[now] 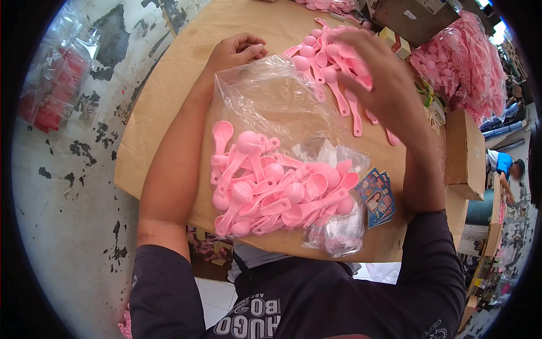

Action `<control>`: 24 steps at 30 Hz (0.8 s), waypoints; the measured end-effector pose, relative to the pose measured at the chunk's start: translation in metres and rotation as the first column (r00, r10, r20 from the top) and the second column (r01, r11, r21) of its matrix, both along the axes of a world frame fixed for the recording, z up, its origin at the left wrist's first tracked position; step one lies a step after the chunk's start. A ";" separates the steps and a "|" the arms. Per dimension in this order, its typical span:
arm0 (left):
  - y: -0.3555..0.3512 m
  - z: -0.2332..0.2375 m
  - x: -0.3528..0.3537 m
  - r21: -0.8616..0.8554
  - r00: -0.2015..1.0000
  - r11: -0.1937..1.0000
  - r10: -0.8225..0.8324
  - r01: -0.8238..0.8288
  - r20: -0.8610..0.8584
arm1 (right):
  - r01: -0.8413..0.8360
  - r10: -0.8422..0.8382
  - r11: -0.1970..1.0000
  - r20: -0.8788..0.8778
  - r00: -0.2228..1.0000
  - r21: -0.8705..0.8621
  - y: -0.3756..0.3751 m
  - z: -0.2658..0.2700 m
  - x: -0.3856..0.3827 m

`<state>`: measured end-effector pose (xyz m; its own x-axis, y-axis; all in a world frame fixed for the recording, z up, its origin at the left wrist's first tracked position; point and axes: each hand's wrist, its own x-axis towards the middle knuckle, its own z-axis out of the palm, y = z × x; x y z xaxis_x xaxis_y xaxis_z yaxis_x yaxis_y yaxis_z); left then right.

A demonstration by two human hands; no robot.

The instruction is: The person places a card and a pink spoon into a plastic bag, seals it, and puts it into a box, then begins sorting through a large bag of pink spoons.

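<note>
A large clear plastic bag [254,93] lies on the table in front of me, its lower part full of pink spoons [293,192]. Beyond the bag's upper left corner, my left hand [237,52] rests on the table with its fingers curled in and nothing visible in them. My right hand [387,76], smeared by motion, hovers over a loose heap of pink spoons [319,56]. Its thumb and fingers are apart, and I see nothing held between them. Part of that heap is hidden behind the hand.
Printed cards [377,198] and small folded clear bags [339,229] lie right of the filled bag. A cardboard box [464,152] and a big bag of pink spoons [460,68] stand farther right. Another person [502,164] is in the right background.
</note>
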<state>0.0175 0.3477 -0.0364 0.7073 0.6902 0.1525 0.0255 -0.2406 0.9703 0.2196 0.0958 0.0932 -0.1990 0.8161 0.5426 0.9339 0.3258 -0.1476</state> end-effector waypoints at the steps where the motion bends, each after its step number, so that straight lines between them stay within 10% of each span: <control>1: 0.000 0.000 0.000 0.004 1.000 1.000 -0.008 0.008 0.011 | -0.165 0.151 0.977 -0.109 0.983 -0.133 0.001 -0.010 -0.003; 4: 0.002 -0.001 0.002 0.004 0.999 1.000 -0.021 0.021 0.027 | -0.341 0.281 0.675 -0.200 0.939 -0.654 -0.012 -0.010 -0.024; 13: 0.000 0.000 0.001 0.005 0.999 1.000 -0.019 0.019 0.028 | -0.502 0.538 0.486 -0.208 0.817 -0.715 -0.029 -0.029 -0.043; 24: 0.002 -0.001 0.000 0.014 1.000 1.000 -0.024 0.024 0.017 | -0.438 0.459 0.392 -0.241 0.855 -0.809 -0.015 -0.033 -0.039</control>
<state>0.0176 0.3493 -0.0374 0.7210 0.6706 0.1745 0.0028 -0.2546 0.9670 0.1808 0.0805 0.0605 -0.6783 0.6608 -0.3213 0.6965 0.4388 -0.5678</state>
